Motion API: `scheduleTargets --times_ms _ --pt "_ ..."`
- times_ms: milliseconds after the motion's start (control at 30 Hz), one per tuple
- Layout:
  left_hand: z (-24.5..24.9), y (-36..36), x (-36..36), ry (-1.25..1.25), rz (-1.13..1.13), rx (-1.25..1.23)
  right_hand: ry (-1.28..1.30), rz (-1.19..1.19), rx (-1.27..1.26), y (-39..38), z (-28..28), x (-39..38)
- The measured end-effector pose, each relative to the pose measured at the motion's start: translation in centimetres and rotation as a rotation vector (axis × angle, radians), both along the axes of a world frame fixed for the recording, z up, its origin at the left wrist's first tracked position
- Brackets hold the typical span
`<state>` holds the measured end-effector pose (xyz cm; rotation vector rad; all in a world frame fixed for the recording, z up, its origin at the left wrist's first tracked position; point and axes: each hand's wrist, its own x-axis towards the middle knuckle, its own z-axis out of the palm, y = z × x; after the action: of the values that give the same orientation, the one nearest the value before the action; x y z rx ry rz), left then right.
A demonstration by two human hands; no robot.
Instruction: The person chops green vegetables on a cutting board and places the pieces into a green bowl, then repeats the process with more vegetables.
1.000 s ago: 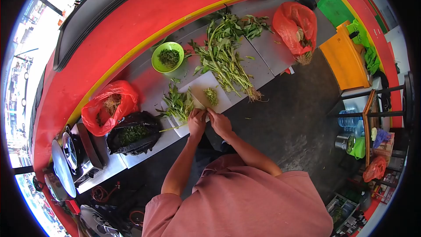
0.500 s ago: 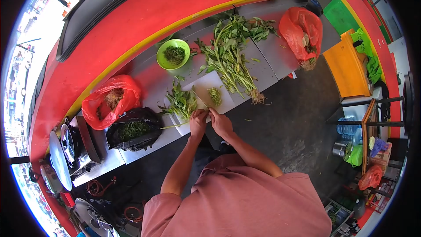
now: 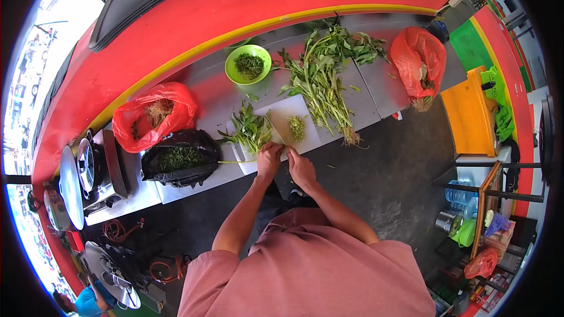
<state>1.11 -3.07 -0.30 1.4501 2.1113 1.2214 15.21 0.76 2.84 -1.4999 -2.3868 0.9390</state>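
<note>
My left hand (image 3: 269, 159) is closed at the near edge of a white cutting board (image 3: 286, 107), on a leafy green stalk (image 3: 234, 162) whose stem sticks out to the left. Beside it, my right hand (image 3: 302, 170) is closed around a knife's handle; the thin blade (image 3: 275, 128) points away over the board. Both hands' fingertips nearly meet, and the fingers hide the grip in part. Chopped green stems (image 3: 296, 128) lie right of the blade. Left of it rests a bunch of leafy greens (image 3: 251, 131).
Behind the board stand a green bowl (image 3: 231, 73) of chopped leaves and a pile of long-stemmed greens (image 3: 323, 85). Left are a black bag (image 3: 207, 171) of leaves, a red bag (image 3: 183, 95) and a stove (image 3: 110, 167). Another red bag (image 3: 418, 61) sits right. A person (image 3: 88, 300) appears lower left.
The view has shifted, moving the counter slightly rightward in the picture. Both hands stay together at the board's near edge. A person in blue has come into view at the lower left.
</note>
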Motion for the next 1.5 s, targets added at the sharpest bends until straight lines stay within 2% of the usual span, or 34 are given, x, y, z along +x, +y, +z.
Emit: scheduleTargets --times_ms 167,333,433,600,967,1067,1133,1333,1500 --pt "-0.3 -0.3 0.2 -0.026 0.016 0.010 -0.038 0.038 0.009 0.1 -0.1 0.1" --pt "0.0 -1.0 0.5 0.115 -0.020 0.051 -0.053 0.060 0.041 1.3 -0.3 0.2" --pt "-0.2 -1.4 0.8 0.116 0.005 0.011 0.002 0.003 0.122 1.8 -0.4 1.1" --pt "-1.0 -0.4 0.7 0.112 0.018 0.020 0.126 -0.033 -0.052 1.8 0.7 1.5" --pt "-0.1 0.5 0.2 0.056 -0.038 0.032 0.082 -0.033 -0.070 0.0 0.2 1.9" --pt "-0.7 0.3 0.3 0.072 -0.058 0.057 -0.038 -0.007 -0.063 -0.1 0.6 1.4" --pt "-0.3 0.4 0.3 0.085 -0.040 0.060 -0.011 0.007 0.066 0.2 -0.2 0.7" --pt "-0.8 0.4 0.4 0.015 0.005 0.049 0.064 -0.031 0.002 0.1 0.7 0.8" --pt "-0.3 -0.1 0.4 0.071 -0.015 0.037 -0.021 0.007 -0.012 0.5 0.3 0.6"
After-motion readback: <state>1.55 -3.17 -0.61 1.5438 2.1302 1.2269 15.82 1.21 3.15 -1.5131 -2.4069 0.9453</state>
